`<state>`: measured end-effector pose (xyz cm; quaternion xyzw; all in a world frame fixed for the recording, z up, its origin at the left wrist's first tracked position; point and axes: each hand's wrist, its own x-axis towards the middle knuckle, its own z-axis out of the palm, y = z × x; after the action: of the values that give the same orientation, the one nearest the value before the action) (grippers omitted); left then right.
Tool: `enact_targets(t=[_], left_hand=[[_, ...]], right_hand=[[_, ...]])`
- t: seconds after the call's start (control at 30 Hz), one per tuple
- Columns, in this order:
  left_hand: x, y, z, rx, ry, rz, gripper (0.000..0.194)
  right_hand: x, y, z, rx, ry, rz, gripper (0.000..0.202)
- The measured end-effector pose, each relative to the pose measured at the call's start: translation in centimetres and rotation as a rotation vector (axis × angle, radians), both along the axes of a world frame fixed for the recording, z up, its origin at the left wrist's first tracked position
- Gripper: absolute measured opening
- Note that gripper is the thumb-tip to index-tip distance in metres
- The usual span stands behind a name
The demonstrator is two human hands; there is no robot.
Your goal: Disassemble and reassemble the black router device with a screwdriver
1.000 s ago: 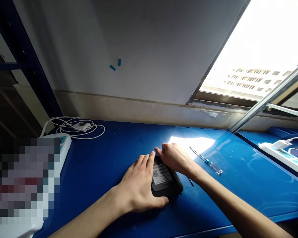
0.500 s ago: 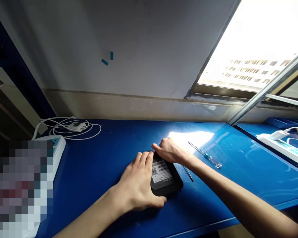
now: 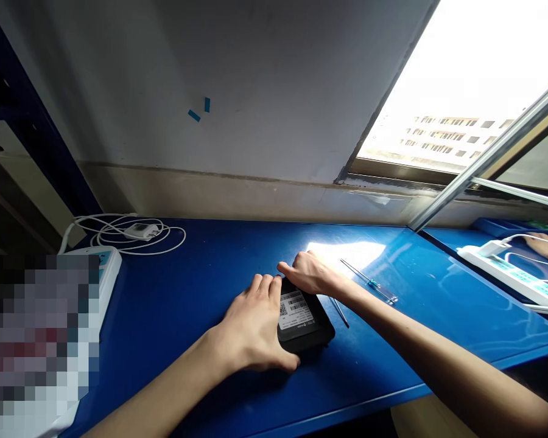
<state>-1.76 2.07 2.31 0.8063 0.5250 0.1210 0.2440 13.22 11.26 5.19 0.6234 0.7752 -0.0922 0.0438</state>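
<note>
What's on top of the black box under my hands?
A white label with printed codes. The left hand covers the left edge of the box, the right hand part of its far edge; anything beneath them is hidden.

One head-worn camera looks forward and down from above and behind the hands, near enough to include both forearms, wide enough to span the table around them, the wall beyond and the window beyond to their right.
</note>
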Motion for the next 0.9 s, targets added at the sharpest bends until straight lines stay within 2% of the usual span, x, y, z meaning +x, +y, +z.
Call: enact_targets(t=[0.1, 0.27, 0.33, 0.5, 0.57, 0.63, 0.7, 0.9], left_hand=[[-0.2, 0.0, -0.2, 0.005, -0.007, -0.012, 0.108], [-0.5, -0.1, -0.5, -0.012, -0.014, -0.011, 0.117], [-0.7, 0.0, -0.5, -0.025, -0.017, -0.022, 0.120], [-1.4, 0.2, -0.3, -0.061, -0.023, -0.043, 0.127], [-1.6, 0.2, -0.4, -0.070, -0.025, -0.052, 0.129], [-1.8, 0.3, -0.6, -0.085, -0.016, -0.062, 0.130], [-1.9, 0.3, -0.7, -0.102, -0.003, -0.070, 0.132], [-2.0, 0.4, -0.8, -0.112, 0.011, -0.071, 0.130]], right_hand=[[0.1, 0.0, 0.0, 0.002, 0.026, -0.005, 0.054], [0.9, 0.2, -0.5, 0.003, 0.120, 0.036, 0.061], [1.8, -0.2, -0.7, 0.013, 0.186, 0.086, 0.065], [5.9, -2.6, -1.3, 0.015, 0.414, 0.241, 0.057], [7.7, -3.7, -1.8, -0.095, 0.601, 0.411, 0.074], [9.1, -4.5, -2.4, -0.137, 0.629, 0.497, 0.104], [9.9, -5.1, -3.2, -0.145, 0.606, 0.551, 0.123], [10.0, -5.7, -5.1, -0.046, 0.662, 0.545, 0.128]])
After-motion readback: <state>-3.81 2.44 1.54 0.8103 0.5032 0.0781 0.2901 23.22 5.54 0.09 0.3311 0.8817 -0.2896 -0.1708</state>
